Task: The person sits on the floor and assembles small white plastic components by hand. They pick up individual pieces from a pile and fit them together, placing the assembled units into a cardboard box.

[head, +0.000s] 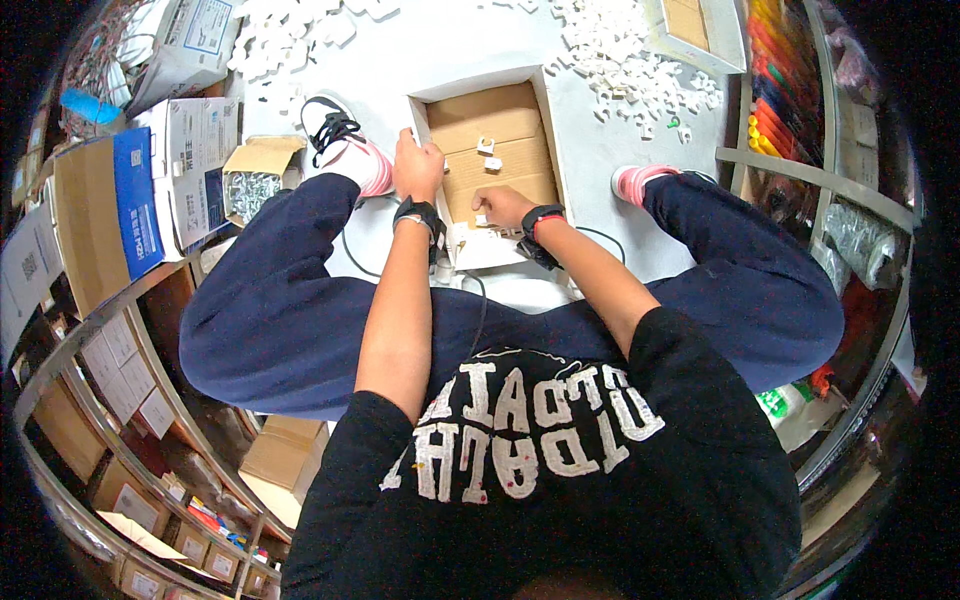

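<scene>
A shallow cardboard box with white outer sides lies on the floor between my feet. My left hand is at its left wall, fingers bent; whether they grip the wall or a small part is hidden. My right hand hovers inside the box with curled fingers, just above a white plastic clip; I cannot tell if it holds anything. Two more white plastic clips, one U-shaped and one blocky, lie on the brown bottom. Several white clips stand in a row at the near end.
Loose white clips are heaped on the floor at the upper right and upper left. A small carton of metal hardware stands left of my shoe. Another box is at the top right. Metal shelves flank both sides.
</scene>
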The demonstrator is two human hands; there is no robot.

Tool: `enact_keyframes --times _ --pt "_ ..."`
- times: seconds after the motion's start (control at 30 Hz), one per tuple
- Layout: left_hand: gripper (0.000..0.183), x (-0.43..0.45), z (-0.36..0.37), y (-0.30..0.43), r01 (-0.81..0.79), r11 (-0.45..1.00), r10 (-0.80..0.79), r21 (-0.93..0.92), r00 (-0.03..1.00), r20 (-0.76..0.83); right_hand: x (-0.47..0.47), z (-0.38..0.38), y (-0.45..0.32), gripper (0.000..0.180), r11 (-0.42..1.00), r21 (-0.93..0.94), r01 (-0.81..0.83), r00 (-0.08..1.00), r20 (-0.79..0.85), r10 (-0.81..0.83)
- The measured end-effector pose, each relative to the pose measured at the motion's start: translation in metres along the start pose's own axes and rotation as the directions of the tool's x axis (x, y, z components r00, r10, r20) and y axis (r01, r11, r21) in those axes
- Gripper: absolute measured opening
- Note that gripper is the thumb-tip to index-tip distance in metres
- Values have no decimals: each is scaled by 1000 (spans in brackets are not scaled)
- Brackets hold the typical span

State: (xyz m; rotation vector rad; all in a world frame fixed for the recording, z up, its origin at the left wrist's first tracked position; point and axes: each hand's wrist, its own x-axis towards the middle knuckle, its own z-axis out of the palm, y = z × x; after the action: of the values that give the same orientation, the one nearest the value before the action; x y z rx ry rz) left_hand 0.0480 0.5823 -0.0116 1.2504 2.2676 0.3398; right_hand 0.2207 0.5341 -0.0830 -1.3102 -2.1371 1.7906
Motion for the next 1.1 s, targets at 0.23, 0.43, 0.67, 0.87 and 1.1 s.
enact_keyframes --times 0.23,0.43,0.67,0.87,1.1 --pt "40 -1 -2 -3 -7 1000 7 -9 1000 -20 0 -3 -25 24 971 -238 35 998 51 -24" --pt "39 -2 -1 -1 -32 998 30 -45 998 -48 10 6 -31 13 911 -388 142 979 190 -72" --pt "40 -1 0 -3 -27 999 25 -36 999 -48 9 5 -25 11 901 -399 170 985 87 -147" --pt "39 -1 0 -4 -25 999 22 -46 998 -55 7 -3 -30 12 921 -365 137 971 232 -52" --pt "39 1 3 -4 -36 999 33 -38 997 -70 10 7 -19 10 916 -393 82 993 -44 -108"
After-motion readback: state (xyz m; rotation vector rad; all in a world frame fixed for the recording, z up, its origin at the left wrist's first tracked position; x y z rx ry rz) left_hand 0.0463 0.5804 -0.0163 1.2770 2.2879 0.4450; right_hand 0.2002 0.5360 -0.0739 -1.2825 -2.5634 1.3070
